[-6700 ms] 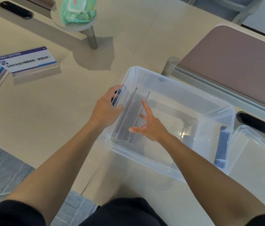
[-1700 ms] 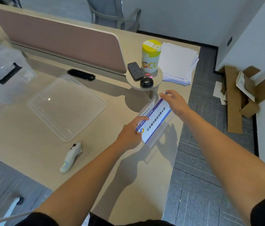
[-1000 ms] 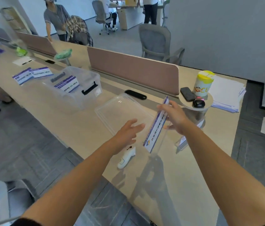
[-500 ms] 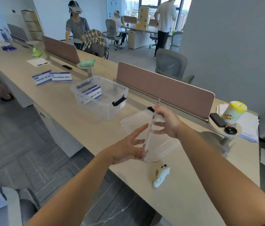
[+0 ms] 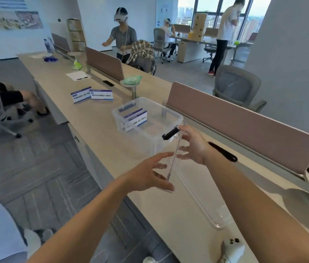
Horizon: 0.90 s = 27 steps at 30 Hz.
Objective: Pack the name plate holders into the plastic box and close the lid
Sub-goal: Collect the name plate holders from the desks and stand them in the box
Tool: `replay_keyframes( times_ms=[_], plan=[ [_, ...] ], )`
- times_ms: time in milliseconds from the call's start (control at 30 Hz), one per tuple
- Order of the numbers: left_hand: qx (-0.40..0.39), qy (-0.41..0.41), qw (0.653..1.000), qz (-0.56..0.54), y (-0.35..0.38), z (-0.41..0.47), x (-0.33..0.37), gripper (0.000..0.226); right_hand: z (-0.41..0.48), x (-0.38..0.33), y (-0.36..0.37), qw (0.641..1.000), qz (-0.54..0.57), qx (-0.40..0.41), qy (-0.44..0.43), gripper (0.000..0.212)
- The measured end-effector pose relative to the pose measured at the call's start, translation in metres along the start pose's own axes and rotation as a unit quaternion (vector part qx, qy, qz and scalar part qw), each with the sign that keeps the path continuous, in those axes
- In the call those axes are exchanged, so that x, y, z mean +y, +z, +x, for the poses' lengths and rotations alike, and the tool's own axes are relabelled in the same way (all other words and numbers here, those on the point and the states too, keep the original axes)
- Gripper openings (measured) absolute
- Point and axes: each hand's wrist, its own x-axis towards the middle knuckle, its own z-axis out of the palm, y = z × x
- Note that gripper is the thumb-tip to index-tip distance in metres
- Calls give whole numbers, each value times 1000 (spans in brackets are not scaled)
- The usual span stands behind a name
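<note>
At the centre of the frame, both hands are holding a clear name plate holder (image 5: pixel 175 151) edge-on: the right hand (image 5: pixel 193 145) is gripping its upper part, the left hand (image 5: pixel 150 174) is cradling its lower end, fingers spread. Just above, the plastic box (image 5: pixel 166 136) is sitting open on the desk (image 5: pixel 100 128), with its lid (image 5: pixel 201 196) lying lower right.

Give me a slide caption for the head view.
Both hands carry an edge-on name plate holder toward the open plastic box.

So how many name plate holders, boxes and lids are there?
Name plate holders: 5 (1 carried in the air, 2 in the box, 2 on the desk)
Plastic box: 1
Lid: 1
Total: 7
</note>
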Motion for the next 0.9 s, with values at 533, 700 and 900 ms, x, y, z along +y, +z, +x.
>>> replay_keyframes(
  times_ms=[533,700,900],
  plan=[
    [140,-44,967,208,-162,144,-40,109,199,-81,46,975,-179,-113,-60,47],
    [172,-12,966,194,-202,191,-61,104,234,-83,60,981,-141,-109,-81,79],
    [129,26,976,176,-251,249,-87,100,281,-86,76,980,-159,-37,-113,97]
  ],
)
